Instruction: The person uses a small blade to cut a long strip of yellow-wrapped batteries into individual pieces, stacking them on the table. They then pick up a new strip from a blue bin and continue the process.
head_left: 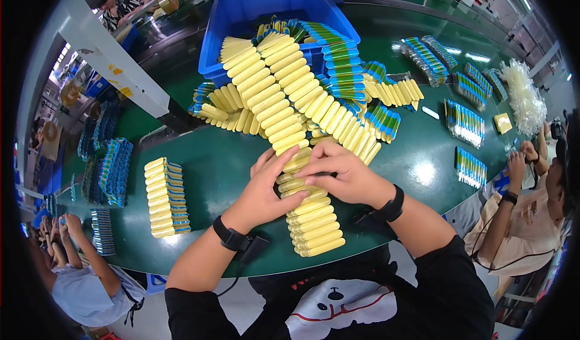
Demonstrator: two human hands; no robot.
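A long chain of slim yellow packets, joined side by side, runs from the heap down to the table's near edge. My left hand grips its left side, thumb lying across the packets and fingers at the edge. From the right, my right hand pinches the same chain, fingertips close to the left ones. What exactly lies between the fingertips is partly hidden. Beyond my hands, more yellow lengths spill out of a blue bin, some turned to show a blue-green side.
A folded stack of yellow packets stands left on the green table. Bundles of blue-green packets sit at right, near a pile of clear plastic. A white post rises at back left. Co-workers sit on both sides.
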